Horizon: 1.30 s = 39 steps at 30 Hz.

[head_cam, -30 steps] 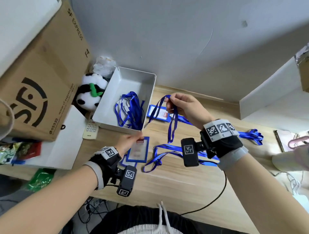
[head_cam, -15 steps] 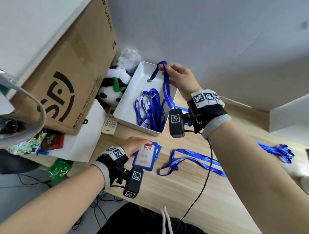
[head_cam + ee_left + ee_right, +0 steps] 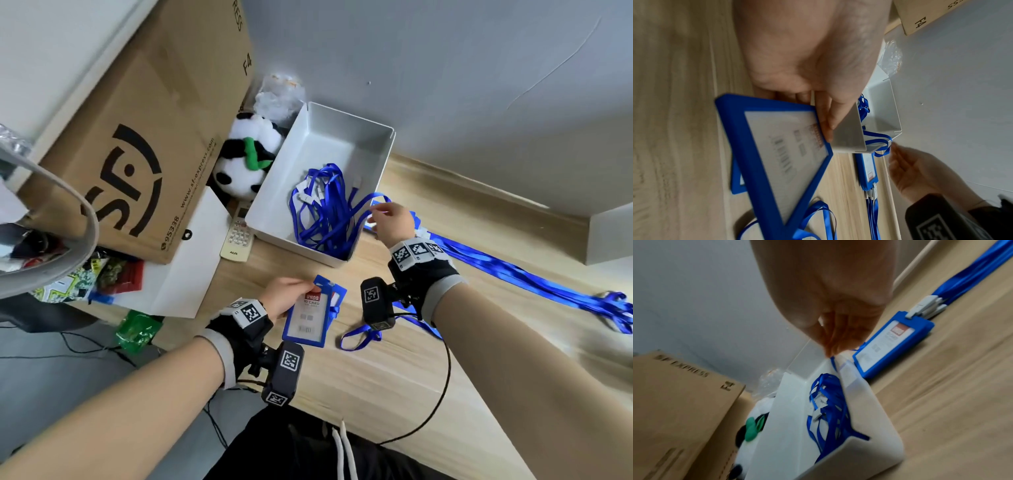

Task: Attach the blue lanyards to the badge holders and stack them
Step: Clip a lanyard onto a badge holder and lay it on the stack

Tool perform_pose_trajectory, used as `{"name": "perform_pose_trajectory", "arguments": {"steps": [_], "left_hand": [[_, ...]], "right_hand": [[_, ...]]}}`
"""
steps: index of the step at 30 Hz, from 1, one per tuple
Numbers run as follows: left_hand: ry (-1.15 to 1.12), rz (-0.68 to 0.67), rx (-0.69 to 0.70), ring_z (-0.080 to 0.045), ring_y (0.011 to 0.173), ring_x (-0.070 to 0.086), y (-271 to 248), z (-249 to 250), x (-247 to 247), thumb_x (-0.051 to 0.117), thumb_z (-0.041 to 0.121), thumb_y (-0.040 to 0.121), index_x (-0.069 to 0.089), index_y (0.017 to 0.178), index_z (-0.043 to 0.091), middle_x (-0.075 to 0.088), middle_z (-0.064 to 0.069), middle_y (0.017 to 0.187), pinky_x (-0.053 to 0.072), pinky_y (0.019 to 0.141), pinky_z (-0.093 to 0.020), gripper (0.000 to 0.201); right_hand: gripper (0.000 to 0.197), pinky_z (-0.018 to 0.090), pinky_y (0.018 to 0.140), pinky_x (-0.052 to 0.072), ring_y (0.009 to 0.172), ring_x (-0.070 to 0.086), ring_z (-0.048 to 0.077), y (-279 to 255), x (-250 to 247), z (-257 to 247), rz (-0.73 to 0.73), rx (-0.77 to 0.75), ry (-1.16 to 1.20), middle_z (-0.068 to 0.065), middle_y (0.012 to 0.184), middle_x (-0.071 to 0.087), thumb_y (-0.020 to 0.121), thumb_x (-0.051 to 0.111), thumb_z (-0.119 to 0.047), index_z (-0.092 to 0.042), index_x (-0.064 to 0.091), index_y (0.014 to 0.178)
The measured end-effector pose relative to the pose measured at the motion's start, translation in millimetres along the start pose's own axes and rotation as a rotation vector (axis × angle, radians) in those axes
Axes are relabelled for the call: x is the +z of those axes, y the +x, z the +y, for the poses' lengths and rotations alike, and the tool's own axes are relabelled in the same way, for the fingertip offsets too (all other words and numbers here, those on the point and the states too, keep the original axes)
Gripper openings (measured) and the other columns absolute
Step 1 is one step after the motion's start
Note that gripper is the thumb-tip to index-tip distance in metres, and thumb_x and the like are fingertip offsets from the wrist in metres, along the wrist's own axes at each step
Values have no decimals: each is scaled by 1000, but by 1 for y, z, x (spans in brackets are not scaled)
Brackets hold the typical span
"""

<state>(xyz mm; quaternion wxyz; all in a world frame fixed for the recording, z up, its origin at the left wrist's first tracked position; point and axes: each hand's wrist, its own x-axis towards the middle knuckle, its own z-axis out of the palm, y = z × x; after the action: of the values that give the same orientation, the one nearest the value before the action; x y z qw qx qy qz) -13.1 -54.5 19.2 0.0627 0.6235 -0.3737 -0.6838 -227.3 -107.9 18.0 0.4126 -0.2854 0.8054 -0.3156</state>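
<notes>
My left hand (image 3: 287, 298) grips a blue badge holder (image 3: 308, 318) by its upper left edge, tilted just above the wooden table; the wrist view shows the thumb across the holder (image 3: 777, 154). My right hand (image 3: 390, 219) hovers at the right rim of the white box (image 3: 325, 137), fingertips (image 3: 830, 350) bunched on a strand of blue lanyard (image 3: 376, 198) that trails into the box's tangle of lanyards (image 3: 325, 212). A loose lanyard (image 3: 363, 335) lies on the table. A stack of finished badges (image 3: 894, 344) sits right of the box, mostly hidden in the head view.
Straps of the stacked badges (image 3: 513, 270) stretch right across the table. Left of the white box sit a cardboard box (image 3: 137, 137), a panda plush (image 3: 246, 161) and a remote (image 3: 239, 236). A black cable (image 3: 442, 394) crosses the table near its front edge.
My right hand carried the lanyard from above the table to over the white box, then lowered it to the box's right rim. My left hand kept the badge holder in place.
</notes>
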Motion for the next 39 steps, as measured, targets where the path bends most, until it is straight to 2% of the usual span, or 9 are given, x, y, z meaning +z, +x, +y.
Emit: {"name": "perform_pose_trajectory", "arguments": {"steps": [5, 7, 9, 13, 18, 21, 28, 32, 39], "left_hand": [[18, -24, 6, -11, 72, 61, -1, -3, 4, 56, 21, 91, 69, 92, 12, 67, 0, 83, 44, 55, -18, 15], [15, -32, 11, -10, 72, 60, 0, -3, 6, 55, 21, 92, 68, 92, 13, 67, 1, 82, 44, 55, -17, 16], [19, -33, 15, -10, 72, 60, 0, -3, 7, 54, 22, 93, 68, 91, 14, 66, 2, 83, 43, 56, -19, 17], [30, -32, 21, -9, 71, 59, 2, -1, 7, 53, 22, 93, 68, 96, 13, 65, 3, 82, 43, 55, -16, 17], [30, -49, 40, -11, 74, 60, 5, 5, 5, 53, 22, 93, 68, 95, 14, 66, 2, 84, 43, 60, -21, 17], [37, -56, 41, -16, 78, 60, 4, 8, 9, 56, 21, 91, 68, 85, 15, 66, -1, 84, 46, 67, -25, 15], [98, -74, 65, -17, 77, 58, 7, 15, 26, 58, 21, 89, 67, 74, 21, 65, 1, 79, 43, 69, -27, 18], [117, -125, 45, -21, 82, 60, 7, 15, 39, 60, 21, 89, 66, 78, 18, 66, -4, 85, 48, 82, -35, 12], [145, -200, 77, -12, 68, 63, 10, 8, 79, 66, 12, 84, 69, 84, 11, 69, -1, 76, 52, 64, -19, 3]], "right_hand": [[49, 29, 65, 52, 88, 56, 24, 12, -11, 18, 14, 276, 164, 8, 98, 53, 92, 49, -11, -13, 34, 139], [64, 29, 75, 53, 103, 55, 26, 13, -12, 15, -30, 262, 218, 8, 111, 51, 93, 49, -5, -26, 21, 146], [67, 19, 66, 52, 101, 51, 24, 23, -11, 14, -66, 175, 192, 11, 130, 45, 93, 50, -4, -29, 20, 147], [39, 38, 83, 55, 98, 57, 22, 45, -11, 14, -81, 39, -31, 15, 127, 54, 84, 65, -10, -15, 55, 121], [5, 12, 37, 45, 32, 54, -2, 38, -22, 0, -88, 57, 52, 13, 80, 59, 91, 57, -10, -7, 56, 95], [22, 10, 44, 49, 33, 54, -2, 30, -27, -23, -139, -53, 64, 7, 71, 59, 90, 59, -10, -1, 59, 110], [31, 25, 69, 56, 60, 64, 13, 9, -25, -71, -312, -62, 174, 8, 94, 62, 92, 55, -7, 3, 54, 121], [25, 19, 54, 53, 62, 59, 15, -7, -52, -31, -208, -5, 173, 4, 82, 59, 93, 52, -7, 4, 58, 114], [20, 14, 49, 48, 40, 58, 0, -59, -129, 95, -60, 278, 333, -1, 65, 64, 96, 47, -10, -10, 58, 80]]}}
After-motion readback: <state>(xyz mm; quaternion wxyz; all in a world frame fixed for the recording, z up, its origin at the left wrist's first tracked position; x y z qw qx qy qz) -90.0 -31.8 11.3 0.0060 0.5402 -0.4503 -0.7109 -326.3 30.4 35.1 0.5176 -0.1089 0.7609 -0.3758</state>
